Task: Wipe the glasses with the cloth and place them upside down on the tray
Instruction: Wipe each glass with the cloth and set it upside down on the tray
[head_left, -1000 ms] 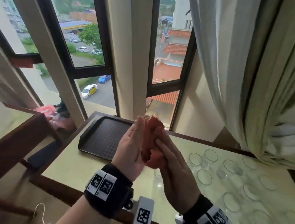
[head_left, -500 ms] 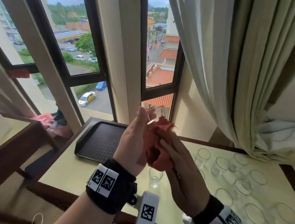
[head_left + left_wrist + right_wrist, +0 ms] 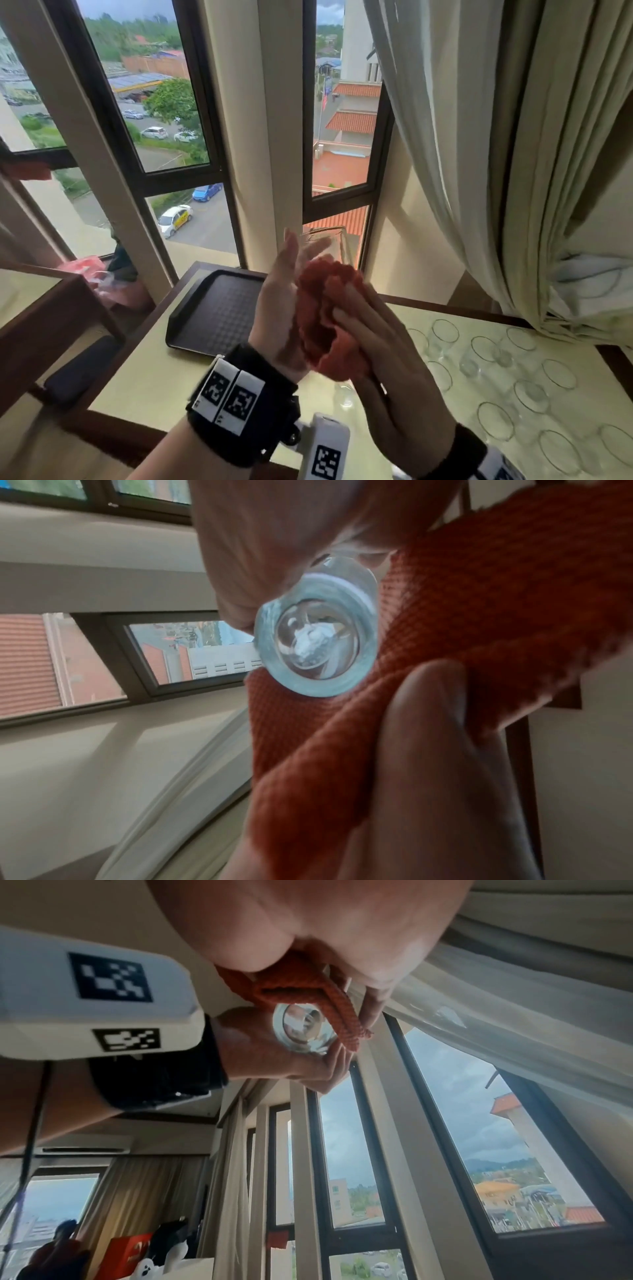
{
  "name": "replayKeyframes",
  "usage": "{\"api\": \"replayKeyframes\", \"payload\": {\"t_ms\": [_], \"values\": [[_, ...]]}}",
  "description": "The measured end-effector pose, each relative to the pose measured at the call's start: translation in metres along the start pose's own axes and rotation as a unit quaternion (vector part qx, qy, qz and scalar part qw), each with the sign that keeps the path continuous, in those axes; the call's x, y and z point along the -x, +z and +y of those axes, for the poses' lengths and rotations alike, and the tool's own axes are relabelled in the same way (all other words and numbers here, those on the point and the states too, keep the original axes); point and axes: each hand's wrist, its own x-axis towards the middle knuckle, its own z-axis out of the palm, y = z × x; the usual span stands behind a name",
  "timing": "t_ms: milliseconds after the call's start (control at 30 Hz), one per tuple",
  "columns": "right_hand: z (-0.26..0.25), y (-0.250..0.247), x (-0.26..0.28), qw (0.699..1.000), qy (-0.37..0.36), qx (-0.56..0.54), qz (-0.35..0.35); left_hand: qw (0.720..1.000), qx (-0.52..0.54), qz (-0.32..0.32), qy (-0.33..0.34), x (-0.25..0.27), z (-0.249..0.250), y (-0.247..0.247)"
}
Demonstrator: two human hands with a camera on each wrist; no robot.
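I hold a clear glass [image 3: 330,240] up in front of the window, and only its rim shows above the red-orange cloth [image 3: 325,318]. My left hand [image 3: 284,298] cradles the glass, whose thick base [image 3: 318,639] faces the wrist. Against the glass's right side my right hand [image 3: 380,346] presses the bunched cloth [image 3: 301,988], gripped between thumb and fingers. A dark tray [image 3: 215,311] lies on the table behind my left hand with nothing on it. Several more clear glasses [image 3: 534,394] stand upright on the table at the right.
The pale table [image 3: 154,383] has a dark wooden edge. A cream curtain [image 3: 496,171] hangs at the right, above the glasses. Dark wooden furniture [image 3: 44,315] stands at the left. Windows run along the far side. A person [image 3: 58,1242] is far back in the room.
My view has tilted upward and my hands have risen slightly. The cloth has shifted over the glass between my palms. The tray and the standing glasses have not moved.
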Motion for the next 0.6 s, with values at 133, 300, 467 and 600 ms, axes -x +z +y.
{"api": "replayKeyframes", "payload": {"t_ms": [133, 300, 467, 600], "values": [[0.002, 0.011, 0.002, 0.997, 0.059, -0.033, 0.029, 0.998, -0.061, 0.026, 0.016, -0.003, 0.006, -0.003], [0.002, 0.003, -0.033, 0.968, 0.210, -0.127, 0.058, 0.993, -0.100, 0.058, 0.024, -0.001, 0.004, -0.003], [-0.011, -0.001, -0.052, 0.986, 0.123, -0.095, 0.064, 0.994, -0.111, 0.018, 0.014, -0.004, 0.002, -0.006], [-0.015, 0.010, -0.029, 0.999, 0.029, 0.018, 0.025, 0.993, -0.113, 0.005, 0.014, 0.007, 0.011, -0.016]]}}
